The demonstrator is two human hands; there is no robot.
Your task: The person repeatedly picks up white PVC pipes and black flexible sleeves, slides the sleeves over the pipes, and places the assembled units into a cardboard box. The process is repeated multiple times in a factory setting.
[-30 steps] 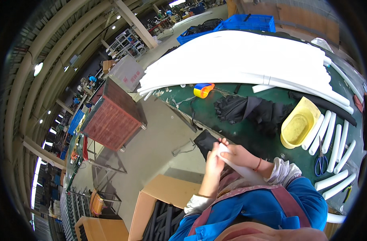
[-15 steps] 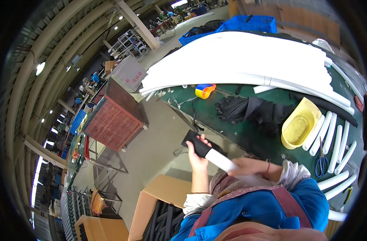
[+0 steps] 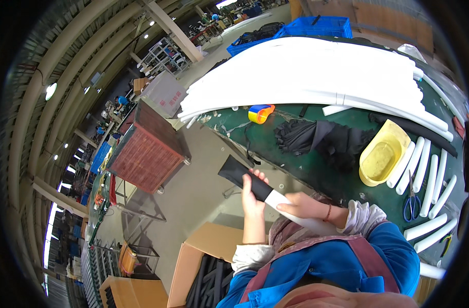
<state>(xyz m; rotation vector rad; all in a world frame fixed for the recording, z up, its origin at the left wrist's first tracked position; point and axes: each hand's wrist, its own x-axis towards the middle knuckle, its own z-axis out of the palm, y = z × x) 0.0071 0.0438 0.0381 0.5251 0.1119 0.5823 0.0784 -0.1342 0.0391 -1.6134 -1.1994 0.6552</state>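
In front of my body, a black fabric sleeve (image 3: 233, 171) is pulled over one end of a white foam tube (image 3: 278, 199). My left hand (image 3: 253, 199) is closed around the sleeve, and its flat loose end sticks out beyond my fingers toward the upper left. My right hand (image 3: 302, 206) grips the bare white part of the tube just below the sleeve's edge, thumb on top. The tube's lower end lies against my apron, partly hidden by the right hand.
On the green table (image 3: 306, 172) lie a pile of black sleeves (image 3: 321, 141), a yellow tub (image 3: 385, 154), scissors (image 3: 412, 205), several short white tubes (image 3: 430, 185), a tape roll (image 3: 260, 114) and a large white tube stack (image 3: 306, 72). An open carton (image 3: 214, 238) holds black tubes below left.
The sleeve's loose end now reaches farther up and left past my left hand. My right hand has moved up and left, closer to the sleeve's edge.
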